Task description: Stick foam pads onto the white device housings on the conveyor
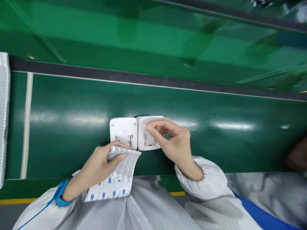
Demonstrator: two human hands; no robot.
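Note:
Two white square plastic devices lie side by side on the green bench, their undersides up. The left device (124,125) shows small round feet and an open recess with metal contacts. On the right device (142,135) a similar recess is partly covered by my right hand (176,139). Its thumb and forefinger are pinched together over the device; anything between them is too small to make out. My left hand (105,163) grips a sheet of 3M adhesive pads (122,179), printed with blue lettering, just in front of the left device.
A dark rail (115,75) runs along the back of the green bench (227,140), with a glossy green surface behind it. A pale strip (27,124) crosses the bench at left, near a white padded edge (3,118). Another person's sleeve (271,191) is at lower right.

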